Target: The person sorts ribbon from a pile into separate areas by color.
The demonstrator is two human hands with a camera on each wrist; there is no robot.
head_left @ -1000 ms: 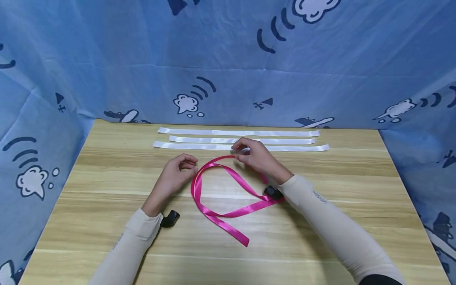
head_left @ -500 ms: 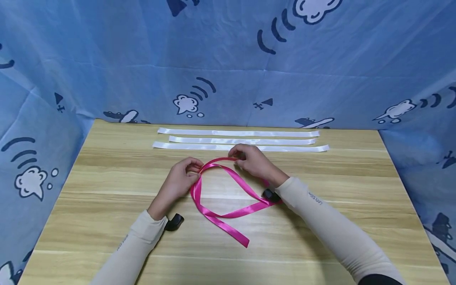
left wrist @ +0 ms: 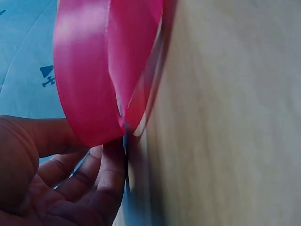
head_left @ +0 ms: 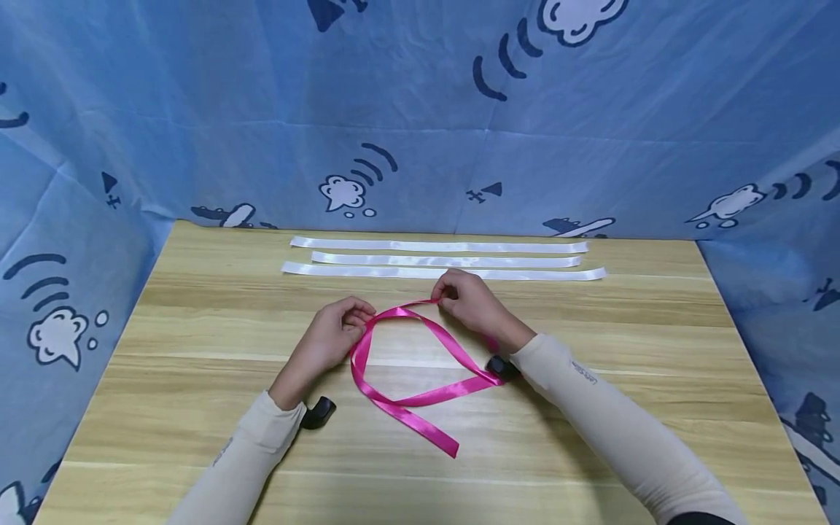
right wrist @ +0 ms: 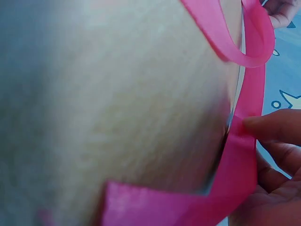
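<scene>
A glossy pink ribbon [head_left: 428,430] lies looped and crossed over itself on the wooden table, one cut end pointing toward the near side. At the loop's upper left, my left hand [head_left: 324,335] pinches the ribbon between thumb and fingers; the left wrist view shows a wide curve of the ribbon [left wrist: 84,70] rising from that grip. My right hand [head_left: 475,302] pinches a stretch of it at the top of the loop. In the right wrist view the thumb presses on the flat ribbon [right wrist: 242,155], with fingers behind. Part of the ribbon is hidden beneath my right wrist.
Three white ribbons lie straight, side by side, across the back of the table [head_left: 623,408]: a far one [head_left: 440,246], a middle one [head_left: 380,258] and a near one [head_left: 354,270]. Blue patterned cloth [head_left: 420,109] hangs behind and at both sides.
My left hand has moved right onto the loop and taken hold of the ribbon. My right hand has shifted slightly nearer; the top strand is now drawn thinner and lower.
</scene>
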